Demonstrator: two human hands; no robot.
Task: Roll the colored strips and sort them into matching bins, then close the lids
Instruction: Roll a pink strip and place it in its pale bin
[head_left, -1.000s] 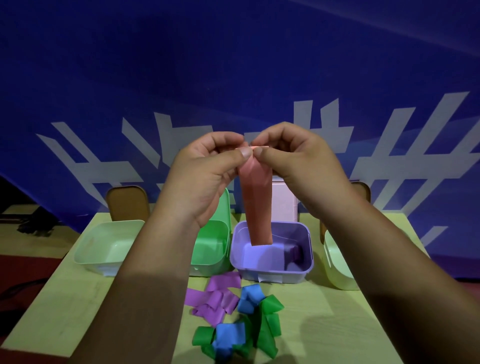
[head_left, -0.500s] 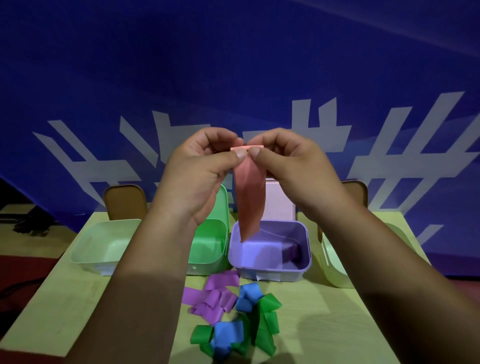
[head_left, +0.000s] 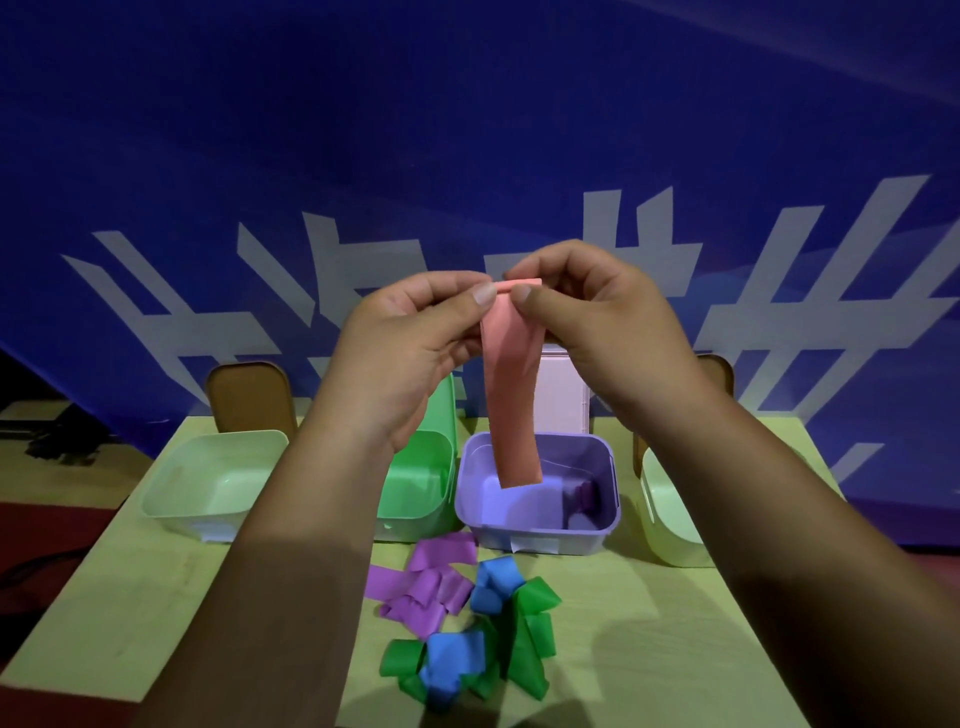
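**Hands (ctr of frame).** The left hand (head_left: 410, 353) and right hand (head_left: 597, 322) are raised side by side above the bins. Each pinches the top end of the salmon-pink strip (head_left: 511, 405) betw. thumb and curled fingers. The thumb tips nearly meet at the strip's top edge, which is folded over into a narrow first turn. The rest of the strip hangs down free. Its lower end shows in front of the purple bin (head_left: 540, 535) opening.

**Bins (mid-frame row on the bench (head_left: 130, 623)).** Left to right:
- pale green bin (head_left: 208, 499)
- green bin (head_left: 415, 514), partly behind the left forearm
- purple bin
- pale yellow-green bin (head_left: 670, 540), partly behind the right forearm

All four bins are open.
- A brown lid (head_left: 249, 395) stands behind the pale green bin.
- A green lid (head_left: 441, 410) stands behind the green bin.
- A pale lid (head_left: 563, 395) stands behind the purple bin.
- A second brown lid (head_left: 719, 371) shows right of the right hand, mostly hidden.

The purple bin holds small purple rolls (head_left: 584, 499) at its right side.

**Loose stock (lower ctr of frame).** Purple strips (head_left: 426, 587), blue strips (head_left: 493, 582) and green strips (head_left: 535, 623) lie curled and overlapping in one heap on the bench, in front of the bins.

**Background.** A blue backdrop (head_left: 467, 130) w/ white strokes fills the upper frame.
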